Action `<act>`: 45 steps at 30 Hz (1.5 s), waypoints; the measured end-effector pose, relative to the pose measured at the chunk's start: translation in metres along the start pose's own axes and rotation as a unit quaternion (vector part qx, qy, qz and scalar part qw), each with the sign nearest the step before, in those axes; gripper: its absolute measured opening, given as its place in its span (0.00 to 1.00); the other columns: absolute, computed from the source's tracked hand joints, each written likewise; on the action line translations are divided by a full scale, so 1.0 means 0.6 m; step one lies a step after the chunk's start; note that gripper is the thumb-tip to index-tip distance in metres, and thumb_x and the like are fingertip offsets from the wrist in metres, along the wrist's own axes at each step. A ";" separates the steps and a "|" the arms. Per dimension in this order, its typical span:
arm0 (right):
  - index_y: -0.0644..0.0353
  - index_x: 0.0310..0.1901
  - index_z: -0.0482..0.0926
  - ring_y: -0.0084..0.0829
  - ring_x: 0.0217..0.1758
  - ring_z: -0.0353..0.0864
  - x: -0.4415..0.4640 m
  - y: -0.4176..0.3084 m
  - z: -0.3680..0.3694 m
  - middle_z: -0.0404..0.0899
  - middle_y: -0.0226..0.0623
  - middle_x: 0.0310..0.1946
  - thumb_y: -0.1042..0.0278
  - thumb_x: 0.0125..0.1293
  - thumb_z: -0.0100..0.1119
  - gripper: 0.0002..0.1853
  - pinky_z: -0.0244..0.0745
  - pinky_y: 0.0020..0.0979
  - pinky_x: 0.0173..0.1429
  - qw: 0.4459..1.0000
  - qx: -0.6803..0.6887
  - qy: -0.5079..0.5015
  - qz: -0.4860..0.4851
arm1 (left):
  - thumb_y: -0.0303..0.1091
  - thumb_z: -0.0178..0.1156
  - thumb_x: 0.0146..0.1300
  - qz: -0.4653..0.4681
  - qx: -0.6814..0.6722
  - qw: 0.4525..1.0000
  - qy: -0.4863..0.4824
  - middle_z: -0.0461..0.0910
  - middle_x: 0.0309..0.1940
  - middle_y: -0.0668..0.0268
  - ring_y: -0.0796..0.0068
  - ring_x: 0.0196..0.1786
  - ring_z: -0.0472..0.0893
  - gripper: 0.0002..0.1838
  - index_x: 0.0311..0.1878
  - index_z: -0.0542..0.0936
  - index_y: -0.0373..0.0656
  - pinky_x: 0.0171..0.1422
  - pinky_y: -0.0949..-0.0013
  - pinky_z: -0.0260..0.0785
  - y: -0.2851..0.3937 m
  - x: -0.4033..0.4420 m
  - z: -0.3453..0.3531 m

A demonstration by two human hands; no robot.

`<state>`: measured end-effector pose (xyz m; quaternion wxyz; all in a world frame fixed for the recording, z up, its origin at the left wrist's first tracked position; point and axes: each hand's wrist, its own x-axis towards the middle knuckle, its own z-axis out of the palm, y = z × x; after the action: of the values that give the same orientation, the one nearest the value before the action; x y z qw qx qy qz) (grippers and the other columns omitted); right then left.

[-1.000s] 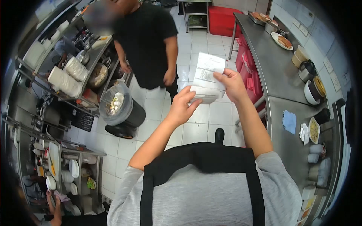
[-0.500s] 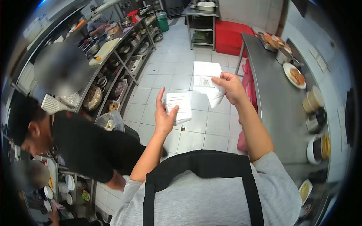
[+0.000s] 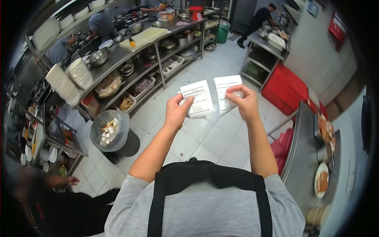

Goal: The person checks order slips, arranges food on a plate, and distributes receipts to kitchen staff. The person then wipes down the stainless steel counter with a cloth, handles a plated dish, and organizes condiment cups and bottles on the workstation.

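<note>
Printed paper receipts are in both of my hands, held up in front of me over the tiled floor. My left hand pinches a small stack of receipts, thumb on top and fingers behind. The edge of a second slip shows under the top one. My right hand grips another receipt between thumb and fingers, close beside the left one. Dark printed lines cross both papers, too small to read. The lower ends of the papers nearly meet.
A grey waste bin with a clear liner stands at left. Metal shelving with bowls and trays runs behind it. A person in black is close at lower left. At right stand a steel counter with a plate of food and a red box.
My view has turned left. Both hands have brought the receipts closer together, and the right receipt now hangs flatter. The person in black has shifted toward the lower left.
</note>
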<state>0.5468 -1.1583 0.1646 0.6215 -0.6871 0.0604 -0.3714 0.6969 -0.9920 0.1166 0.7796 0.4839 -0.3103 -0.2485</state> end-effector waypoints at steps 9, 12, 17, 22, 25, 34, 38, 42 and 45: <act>0.62 0.31 0.80 0.23 0.40 0.76 0.323 0.128 0.010 0.79 0.32 0.34 0.77 0.48 0.66 0.07 0.71 0.24 0.45 0.993 -0.088 -0.082 0.005 | 0.30 0.62 0.59 -0.090 -0.053 0.994 -0.043 0.81 0.39 0.63 0.78 0.40 0.80 0.14 0.46 0.78 0.34 0.45 0.73 0.72 -0.005 0.335 -0.026; 0.61 0.34 0.79 0.24 0.42 0.76 0.440 0.177 -0.004 0.78 0.33 0.35 0.77 0.48 0.67 0.10 0.71 0.25 0.46 0.978 -0.127 -0.164 -0.027 | 0.32 0.65 0.56 -0.168 -0.022 0.981 -0.099 0.82 0.37 0.63 0.77 0.38 0.80 0.14 0.43 0.79 0.35 0.43 0.74 0.72 0.001 0.472 -0.064; 0.58 0.56 0.67 0.30 0.47 0.77 0.631 0.276 -0.015 0.77 0.39 0.40 0.80 0.48 0.65 0.30 0.72 0.28 0.51 0.986 -0.008 -0.164 -0.018 | 0.32 0.67 0.53 -0.050 0.233 0.971 -0.034 0.82 0.32 0.65 0.78 0.32 0.79 0.11 0.36 0.82 0.35 0.39 0.75 0.70 -0.024 0.665 -0.079; 0.63 0.57 0.64 0.31 0.50 0.78 0.817 0.396 -0.011 0.77 0.42 0.47 0.85 0.52 0.60 0.29 0.74 0.31 0.52 0.876 0.412 -0.183 0.173 | 0.32 0.67 0.50 0.176 0.391 0.899 0.090 0.80 0.30 0.62 0.78 0.34 0.78 0.09 0.32 0.82 0.36 0.40 0.72 0.68 -0.004 0.835 -0.092; 0.66 0.49 0.71 0.29 0.46 0.79 0.907 0.456 0.042 0.78 0.40 0.44 0.85 0.52 0.61 0.21 0.75 0.29 0.51 0.862 0.436 -0.169 0.198 | 0.30 0.67 0.50 0.184 0.373 0.898 0.141 0.79 0.29 0.64 0.79 0.33 0.77 0.08 0.31 0.82 0.36 0.39 0.74 0.69 -0.013 0.905 -0.135; 0.67 0.42 0.74 0.27 0.41 0.80 1.217 0.553 0.255 0.80 0.40 0.38 0.85 0.53 0.63 0.14 0.75 0.29 0.50 0.870 0.475 -0.095 0.086 | 0.25 0.65 0.53 0.226 -0.025 0.953 0.200 0.80 0.40 0.64 0.76 0.41 0.79 0.17 0.47 0.76 0.33 0.48 0.73 0.71 -0.042 1.144 -0.301; 0.65 0.38 0.73 0.26 0.40 0.80 1.324 0.603 0.352 0.80 0.39 0.37 0.83 0.53 0.65 0.12 0.75 0.26 0.47 0.876 0.460 -0.064 0.128 | 0.24 0.63 0.56 0.184 0.016 0.954 0.235 0.80 0.43 0.63 0.76 0.45 0.79 0.17 0.50 0.75 0.33 0.53 0.72 0.69 -0.022 1.273 -0.392; 0.64 0.37 0.73 0.23 0.37 0.79 1.433 0.682 0.393 0.80 0.36 0.35 0.81 0.54 0.65 0.11 0.74 0.24 0.45 0.901 0.424 -0.062 0.073 | 0.25 0.63 0.56 0.168 0.070 0.955 0.235 0.80 0.44 0.62 0.76 0.45 0.79 0.16 0.49 0.76 0.33 0.51 0.74 0.69 -0.013 1.385 -0.444; 0.63 0.38 0.73 0.21 0.37 0.78 1.490 0.710 0.411 0.80 0.35 0.35 0.79 0.54 0.65 0.11 0.73 0.24 0.45 0.920 0.373 -0.108 0.050 | 0.24 0.63 0.57 0.204 0.120 0.935 0.262 0.81 0.42 0.62 0.76 0.42 0.79 0.14 0.47 0.78 0.33 0.47 0.74 0.71 -0.032 1.472 -0.500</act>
<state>1.4934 -1.5397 0.1827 0.8531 -0.4377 -0.1155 -0.2593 1.5168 -1.4274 0.2123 0.8032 0.5483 -0.2145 0.0910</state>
